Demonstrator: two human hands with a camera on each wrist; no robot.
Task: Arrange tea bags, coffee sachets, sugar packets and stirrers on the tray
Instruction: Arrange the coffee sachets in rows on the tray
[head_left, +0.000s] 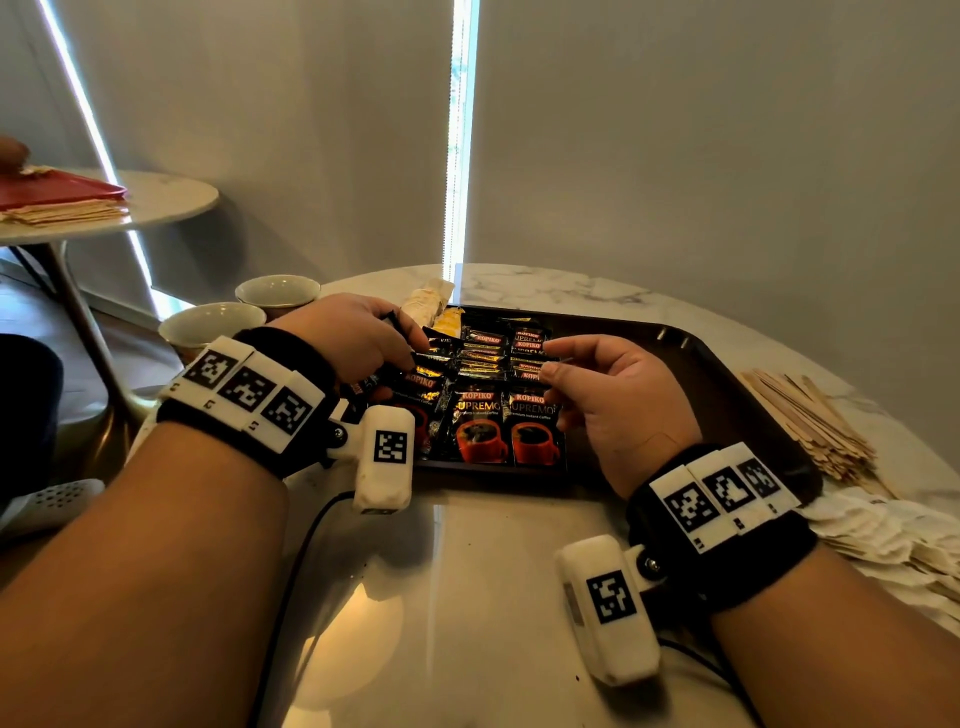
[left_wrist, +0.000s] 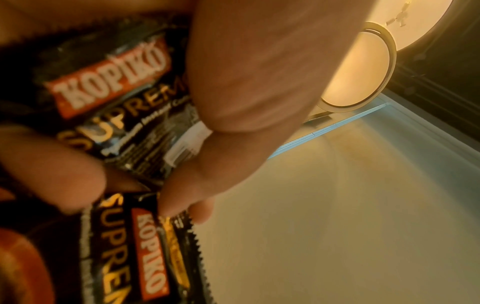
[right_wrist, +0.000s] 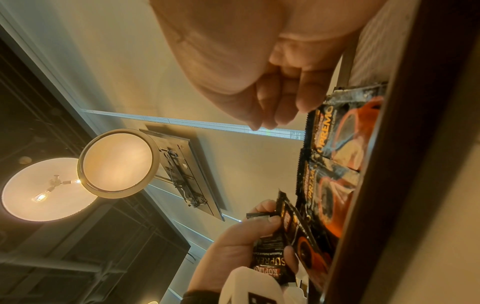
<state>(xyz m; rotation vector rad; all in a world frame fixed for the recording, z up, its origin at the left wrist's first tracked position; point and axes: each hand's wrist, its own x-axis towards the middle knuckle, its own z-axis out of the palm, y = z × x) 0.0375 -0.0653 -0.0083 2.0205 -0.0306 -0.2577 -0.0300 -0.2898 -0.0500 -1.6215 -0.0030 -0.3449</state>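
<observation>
The landmark is the dark tray (head_left: 727, 374), which lies on the marble counter (head_left: 493, 571). Far to the left of the tray, two paper cups (head_left: 210, 325) stand at the edge of the counter. Just beside the far-left corner of the tray lies a pale packet (head_left: 427, 304) (its print is too small to read).

Over the left side of the tray is the left hand (head_left: 358, 335). Its fingers (left_wrist: 64, 164) are curled around a black coffee sachet (left_wrist: 124, 107), pinching it between thumb and the other fingers; the sachet is inside the grip, tilted, above the others.

On the left half of the tray the coffee sachets (head_left: 483, 415) lie in overlapping rows, label side up.

Just to the right of these rows, over the middle of the tray, hovers the right hand (head_left: 618, 410). Its fingers (head_left: 558, 371) are loosely curled toward the sachets and hold nothing; the tips are very near the right row, but I cannot tell if they touch it.

To the right of the tray, on the counter, lies a pile of wooden stirrers (head_left: 810, 421), and nearer than these, a heap of pale tea bags (head_left: 883, 540).
</observation>
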